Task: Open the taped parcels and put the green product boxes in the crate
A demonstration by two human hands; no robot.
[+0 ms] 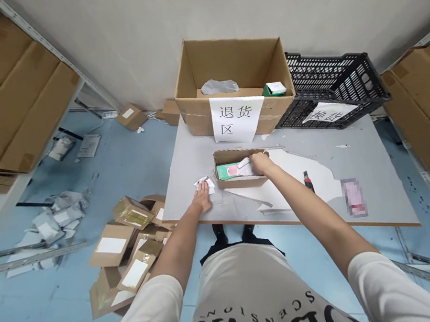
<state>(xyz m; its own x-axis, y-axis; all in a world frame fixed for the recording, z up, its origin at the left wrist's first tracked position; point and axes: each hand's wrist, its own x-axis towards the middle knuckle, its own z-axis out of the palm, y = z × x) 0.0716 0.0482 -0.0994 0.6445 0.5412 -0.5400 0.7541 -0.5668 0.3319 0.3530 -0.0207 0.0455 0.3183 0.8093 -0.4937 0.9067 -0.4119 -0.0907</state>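
Right hand (259, 162) reaches into a small open carton (237, 182) at the middle of the table (373, 161), grip closed on a white slip (244, 163) above a green-and-red packet (227, 170) lying inside the carton. Left hand (201, 197) lies flat on the table just left of the carton, grip wide and empty, fingertips touching white paper scraps (204, 182). A large labelled box (232, 114) and a black crate (332, 87) stand behind; a black-and-red cutter (308, 181) lies to the right.

head cam | worn high | faces down-forward | table (358, 163) near
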